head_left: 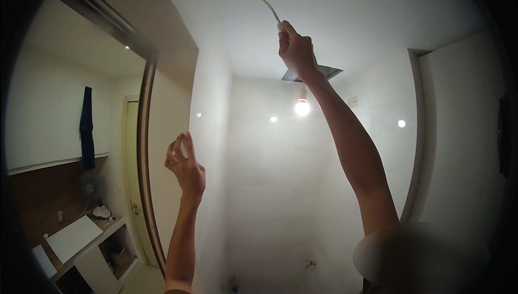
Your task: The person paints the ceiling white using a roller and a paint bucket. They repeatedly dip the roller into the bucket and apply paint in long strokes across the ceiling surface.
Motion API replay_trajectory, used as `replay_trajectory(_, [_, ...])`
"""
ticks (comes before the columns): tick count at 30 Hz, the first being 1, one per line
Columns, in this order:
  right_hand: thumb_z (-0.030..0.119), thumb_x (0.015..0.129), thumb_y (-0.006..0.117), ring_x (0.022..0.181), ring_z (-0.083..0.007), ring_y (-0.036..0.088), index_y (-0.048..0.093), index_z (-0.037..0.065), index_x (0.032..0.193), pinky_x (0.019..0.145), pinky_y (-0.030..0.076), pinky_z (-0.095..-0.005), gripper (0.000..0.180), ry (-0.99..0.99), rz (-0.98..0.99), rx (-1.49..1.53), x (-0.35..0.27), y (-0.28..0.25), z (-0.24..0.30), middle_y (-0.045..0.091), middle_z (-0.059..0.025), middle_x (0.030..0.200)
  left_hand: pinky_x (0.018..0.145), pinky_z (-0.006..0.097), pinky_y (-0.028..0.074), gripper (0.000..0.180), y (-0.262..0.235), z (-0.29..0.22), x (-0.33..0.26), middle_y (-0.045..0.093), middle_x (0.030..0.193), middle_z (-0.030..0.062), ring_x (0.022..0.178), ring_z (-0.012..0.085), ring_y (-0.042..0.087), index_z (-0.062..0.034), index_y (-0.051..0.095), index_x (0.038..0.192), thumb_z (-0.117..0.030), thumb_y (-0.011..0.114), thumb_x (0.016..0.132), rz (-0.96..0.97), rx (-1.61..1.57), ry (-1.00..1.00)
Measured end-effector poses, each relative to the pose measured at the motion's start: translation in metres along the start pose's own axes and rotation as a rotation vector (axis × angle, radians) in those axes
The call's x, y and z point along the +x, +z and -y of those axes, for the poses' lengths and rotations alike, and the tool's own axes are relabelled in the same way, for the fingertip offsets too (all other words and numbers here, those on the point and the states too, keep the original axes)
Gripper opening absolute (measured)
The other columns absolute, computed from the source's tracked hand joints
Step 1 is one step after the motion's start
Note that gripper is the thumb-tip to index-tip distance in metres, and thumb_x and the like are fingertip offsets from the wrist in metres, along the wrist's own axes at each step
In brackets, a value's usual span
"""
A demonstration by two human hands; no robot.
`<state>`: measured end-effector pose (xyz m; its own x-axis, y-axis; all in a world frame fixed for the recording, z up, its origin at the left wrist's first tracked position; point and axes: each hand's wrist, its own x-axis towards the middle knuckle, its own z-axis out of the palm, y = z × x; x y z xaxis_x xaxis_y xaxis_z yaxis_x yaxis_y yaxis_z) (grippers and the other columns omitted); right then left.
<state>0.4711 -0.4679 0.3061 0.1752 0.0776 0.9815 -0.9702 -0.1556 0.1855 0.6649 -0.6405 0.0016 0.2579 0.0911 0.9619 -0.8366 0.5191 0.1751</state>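
My right hand (297,51) is raised close to the ceiling. Its fingers are closed round the lower end of a thin pale cable (267,4) that comes out of a small hole above. A whitish piece shows at the fingertips; the rest of what lies in the grip is hidden. Lower down and to the left, my left hand (188,169) is held up in front of the wall edge, fingers loosely curled and apart, with nothing visible in them. Behind my right wrist a lit bulb (302,106) hangs in its holder below a dark square ceiling opening (330,72).
A dark-framed doorway (145,132) on the left gives onto a room with a counter (75,238), a fan (91,185) and dark blue hanging cloth (86,127). A door (458,132) stands at the right. A tap (310,264) sticks out low on the far wall.
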Motion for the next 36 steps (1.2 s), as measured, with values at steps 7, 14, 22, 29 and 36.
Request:
replay_trajectory(7, [0.024, 0.103, 0.050, 0.086, -0.0440, 0.070, 0.053, 0.014, 0.127, 0.077, 0.056, -0.0540, 0.027, -0.154, -0.150, 0.095, 0.003, 0.022, -0.004, 0.073, -0.0184, 0.093, 0.097, 0.048, 0.035, 0.092, -0.003, -0.003, 0.003, 0.043, 0.146, 0.0115, 0.132, 0.0324, 0.042, -0.0066, 0.043, 0.150, 0.019, 0.065, 0.065, -0.001, -0.019, -0.009])
replay_trajectory(14, [0.029, 0.103, 0.053, 0.093, -0.0362, 0.073, 0.058, 0.012, 0.138, 0.084, 0.058, -0.0441, 0.039, -0.059, -0.035, 0.100, 0.028, 0.035, 0.010, 0.074, -0.0206, 0.100, 0.099, 0.050, 0.034, 0.094, -0.003, -0.001, 0.001, 0.041, 0.147, 0.0124, 0.133, 0.0335, 0.040, -0.0072, 0.042, 0.150, 0.018, 0.067, 0.064, 0.025, -0.039, 0.000])
replay_trajectory(22, [0.037, 0.103, 0.043, 0.095, -0.0428, 0.070, 0.055, 0.018, 0.138, 0.088, 0.054, -0.0526, 0.041, -0.033, -0.018, 0.192, 0.035, 0.060, 0.017, 0.073, -0.0182, 0.092, 0.099, 0.049, 0.033, 0.094, -0.001, -0.002, 0.002, 0.041, 0.147, 0.0121, 0.134, 0.0326, 0.039, -0.0068, 0.041, 0.151, 0.022, 0.064, 0.064, 0.020, -0.038, 0.002])
replay_trajectory(29, [0.031, 0.102, 0.049, 0.093, -0.0445, 0.068, 0.058, 0.022, 0.131, 0.086, 0.055, -0.0531, 0.032, -0.111, -0.038, 0.218, 0.037, 0.058, 0.000, 0.073, -0.0182, 0.096, 0.100, 0.048, 0.033, 0.096, -0.003, -0.003, 0.002, 0.042, 0.147, 0.0129, 0.132, 0.0328, 0.041, -0.0067, 0.041, 0.151, 0.022, 0.063, 0.062, 0.001, -0.022, 0.020])
replay_trajectory(36, [0.034, 0.102, 0.053, 0.089, -0.0431, 0.070, 0.063, 0.015, 0.132, 0.082, 0.057, -0.0502, 0.036, -0.104, -0.114, 0.217, 0.029, 0.033, -0.024, 0.073, -0.0206, 0.093, 0.097, 0.049, 0.034, 0.096, -0.002, -0.001, 0.002, 0.043, 0.146, 0.0141, 0.132, 0.0340, 0.041, -0.0070, 0.043, 0.150, 0.021, 0.065, 0.061, 0.009, -0.043, 0.014])
